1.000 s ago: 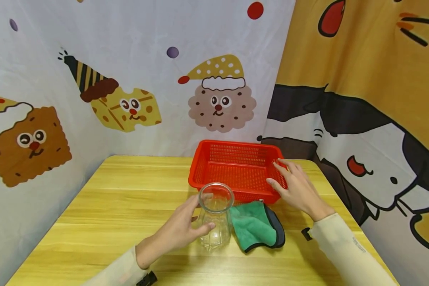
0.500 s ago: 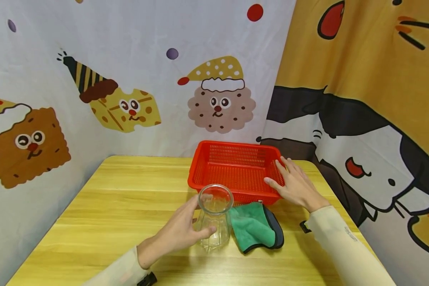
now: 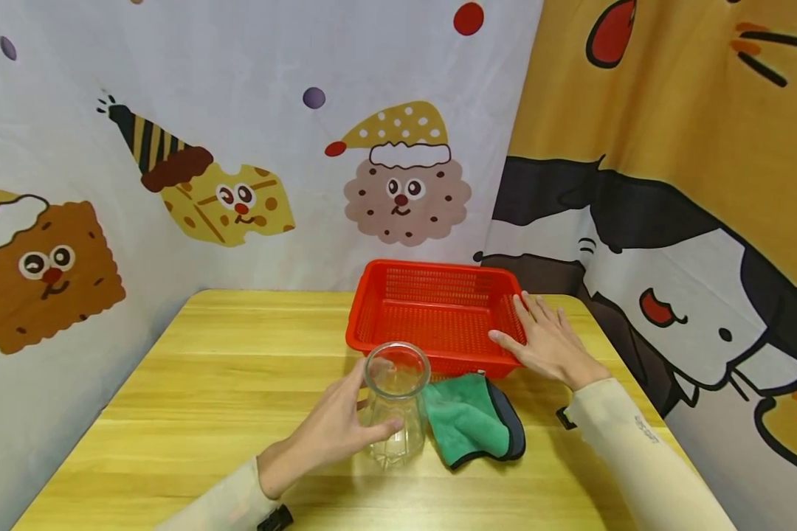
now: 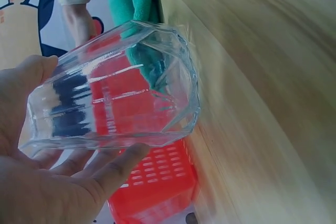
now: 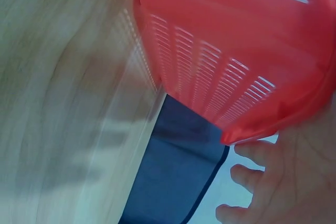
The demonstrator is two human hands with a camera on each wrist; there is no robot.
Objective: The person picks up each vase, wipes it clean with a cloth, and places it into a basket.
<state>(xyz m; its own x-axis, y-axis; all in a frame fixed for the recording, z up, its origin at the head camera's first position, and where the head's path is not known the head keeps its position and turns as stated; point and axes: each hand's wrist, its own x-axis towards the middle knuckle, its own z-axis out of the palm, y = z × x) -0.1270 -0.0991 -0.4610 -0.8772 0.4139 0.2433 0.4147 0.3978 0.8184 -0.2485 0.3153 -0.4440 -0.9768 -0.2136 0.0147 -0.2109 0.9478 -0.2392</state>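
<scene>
My left hand (image 3: 335, 424) holds a clear faceted glass vase (image 3: 395, 413) with a thick round rim, thumb on the near side and fingers round the left side. The vase is upright, its base at the wooden tabletop in the left wrist view. My right hand (image 3: 550, 341) rests on the right rim of a red plastic basket (image 3: 438, 366), its fingers spread and fairly straight. In the right wrist view the fingers (image 5: 252, 179) lie beside the basket's slotted outer wall. Nothing shows inside the basket.
A folded green cloth (image 3: 471, 420) with dark edging lies on the table (image 3: 239, 383), right of the vase and in front of the basket. Behind the table hang a white printed curtain (image 3: 259, 59) and an orange one with cartoon figures (image 3: 677, 125).
My right hand has come down slightly onto the basket's right rim, its fingers flatter than before. The left hand and the vase stay nearly where they were; the head view has shifted a little.
</scene>
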